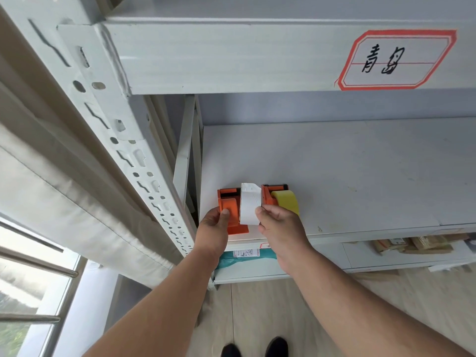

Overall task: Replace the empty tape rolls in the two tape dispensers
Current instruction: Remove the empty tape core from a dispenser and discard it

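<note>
Tape dispensers, two, both orange, side by side at the front left corner of a white shelf [334, 163] on a metal rack. Left dispenser [229, 207] nearest the rack's upright, lying flat; right dispenser [268, 195] just beside it, loaded with a yellow tape roll [287, 200]. Between the two, a white roll [249, 204] standing on edge, touching both; empty core or fresh roll, impossible to say.

Left hand [213, 228] closed on the near end of the left dispenser, thumb pressed on top. Right hand [280, 228] pinching the near edge of the white roll between thumb and fingers.

Risks, as judged: so close to the front edge, a tug on the roll likely to drag the left dispenser off the shelf unless pinned firmly; a roll seated askew likely to jam against the dispenser's side; cutting edge, not clearly visible, a hazard to fingertips.

Below, a lower shelf [386, 256] with a teal parcel [231, 260] and brown packets [412, 244].
</note>
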